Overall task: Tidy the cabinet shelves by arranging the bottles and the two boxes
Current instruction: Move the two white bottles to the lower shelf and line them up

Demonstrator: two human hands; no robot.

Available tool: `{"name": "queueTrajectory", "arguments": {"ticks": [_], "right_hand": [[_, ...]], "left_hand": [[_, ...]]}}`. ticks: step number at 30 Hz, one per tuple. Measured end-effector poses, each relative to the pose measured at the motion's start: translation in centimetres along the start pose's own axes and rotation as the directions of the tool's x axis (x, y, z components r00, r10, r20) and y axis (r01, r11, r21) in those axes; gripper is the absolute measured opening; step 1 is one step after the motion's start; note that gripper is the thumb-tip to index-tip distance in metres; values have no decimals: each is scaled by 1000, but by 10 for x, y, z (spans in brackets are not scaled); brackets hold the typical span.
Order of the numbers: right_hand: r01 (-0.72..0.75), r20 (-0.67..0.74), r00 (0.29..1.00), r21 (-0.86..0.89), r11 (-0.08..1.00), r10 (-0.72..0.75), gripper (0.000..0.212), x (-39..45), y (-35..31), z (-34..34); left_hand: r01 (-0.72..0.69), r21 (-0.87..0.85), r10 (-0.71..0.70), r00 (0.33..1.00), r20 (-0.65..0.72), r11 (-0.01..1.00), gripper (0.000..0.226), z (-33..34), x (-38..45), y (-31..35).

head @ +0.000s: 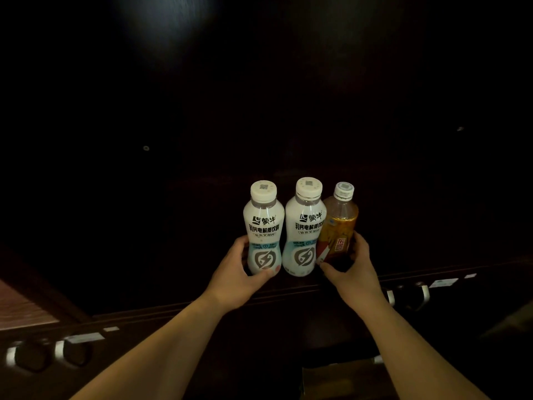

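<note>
- Left hand (236, 272) fingers wrap the left white bottle (263, 226) low; right hand (350, 269) grips the amber tea bottle (340, 226), centre frame.
- Middle white bottle (305, 226) stands between, free, touching the tea.
- Press both inward evenly, bases flat; shelf (288, 290) edge probably near, too dark.

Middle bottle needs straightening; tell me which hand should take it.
Probably left. The left hand holds only the left white bottle, right beside the middle white bottle. The right hand grips the amber tea bottle, which overlaps it.
</note>
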State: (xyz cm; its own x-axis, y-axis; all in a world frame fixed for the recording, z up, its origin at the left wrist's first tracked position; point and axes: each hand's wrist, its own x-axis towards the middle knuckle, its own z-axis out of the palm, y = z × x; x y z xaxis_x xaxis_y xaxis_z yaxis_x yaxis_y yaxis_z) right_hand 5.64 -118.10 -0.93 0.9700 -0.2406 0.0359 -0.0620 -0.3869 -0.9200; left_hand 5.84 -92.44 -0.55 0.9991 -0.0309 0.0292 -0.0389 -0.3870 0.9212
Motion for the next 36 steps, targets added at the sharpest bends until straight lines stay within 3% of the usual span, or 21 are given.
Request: {"name": "queueTrajectory", "arguments": {"ticks": [3,7,21,30,36], "right_hand": [[-2,58,998,0,1000,2,104,6,-8,-1],[-13,123,992,-18,1000,15,109,17,-15,-3],[17,158,987,5,1000,-17,93,10,-4,-14],[23,151,988,12,1000,-25,93,6,-5,-15],[12,43,999,66,998,-15,92,-4,1,-21]], "left_hand": [[1,-3,-1,1000,2,1000,78,0,0,1],[3,-5,-3,1000,13,1000,86,-1,-1,1],[2,-6,-2,1000,6,1000,79,0,0,0],[1,-5,-1,1000,-14,1000,76,2,-3,1],[9,-56,-9,1000,3,998,77,-3,-6,-2]]}}
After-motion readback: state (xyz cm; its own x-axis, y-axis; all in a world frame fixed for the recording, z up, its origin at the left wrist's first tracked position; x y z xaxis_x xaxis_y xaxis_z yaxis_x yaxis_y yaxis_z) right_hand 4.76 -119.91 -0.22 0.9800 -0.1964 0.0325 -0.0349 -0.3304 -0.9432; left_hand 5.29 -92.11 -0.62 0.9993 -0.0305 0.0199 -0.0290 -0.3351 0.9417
